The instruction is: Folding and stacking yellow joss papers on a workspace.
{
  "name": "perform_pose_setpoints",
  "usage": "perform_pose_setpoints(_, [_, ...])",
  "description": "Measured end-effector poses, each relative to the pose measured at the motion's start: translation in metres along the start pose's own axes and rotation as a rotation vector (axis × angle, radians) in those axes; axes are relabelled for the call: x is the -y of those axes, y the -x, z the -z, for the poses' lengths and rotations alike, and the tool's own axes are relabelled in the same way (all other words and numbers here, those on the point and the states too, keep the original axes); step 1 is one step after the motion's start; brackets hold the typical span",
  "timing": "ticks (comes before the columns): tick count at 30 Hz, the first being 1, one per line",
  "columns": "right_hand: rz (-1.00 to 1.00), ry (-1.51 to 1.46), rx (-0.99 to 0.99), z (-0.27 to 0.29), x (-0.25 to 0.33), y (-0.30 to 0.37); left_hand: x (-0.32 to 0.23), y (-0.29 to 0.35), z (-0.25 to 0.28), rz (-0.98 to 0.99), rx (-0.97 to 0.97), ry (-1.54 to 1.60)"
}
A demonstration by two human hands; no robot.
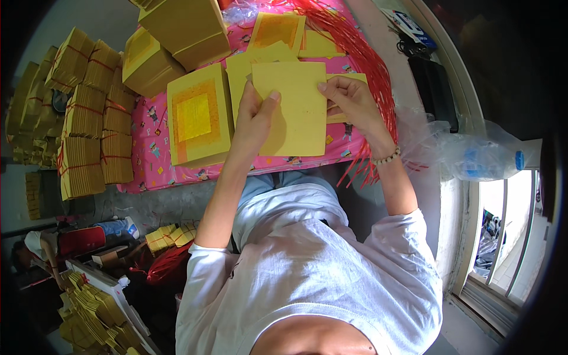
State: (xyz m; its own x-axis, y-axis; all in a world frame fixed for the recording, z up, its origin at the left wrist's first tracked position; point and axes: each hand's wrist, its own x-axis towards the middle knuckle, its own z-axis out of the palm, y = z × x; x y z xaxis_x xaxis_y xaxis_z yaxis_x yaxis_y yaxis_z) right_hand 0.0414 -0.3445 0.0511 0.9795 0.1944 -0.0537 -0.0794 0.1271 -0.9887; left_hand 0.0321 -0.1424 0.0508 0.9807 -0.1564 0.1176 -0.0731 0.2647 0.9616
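Our left hand (258, 115) and right hand (353, 102) pinch the yellow paper (297, 111). Gripping opposite edges likely keeps it flat.

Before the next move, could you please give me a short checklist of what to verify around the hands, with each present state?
1. Left hand holding the yellow sheet: ok, thumb on its face.
2. Right hand at the sheet's right edge: ok.
3. Only one sheet held: cannot tell, its thickness is hidden.
4. Red strands clear of the right wrist: not ok, they run close by it.
5. Stack with the gold square uncovered on top: ok.
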Motion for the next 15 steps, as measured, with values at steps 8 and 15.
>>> perform_pose_setpoints(8, [0.016, 0.033, -0.006, 0.017, 0.003, 0.005, -0.004, -0.008, -0.009, 0.096, 0.138, -0.066])
perform_pose_setpoints(15, [0.162, 0.223, 0.105, 0.055, 0.013, 0.008, 0.0, -0.035, -0.012, 0.101, 0.414, -0.335])
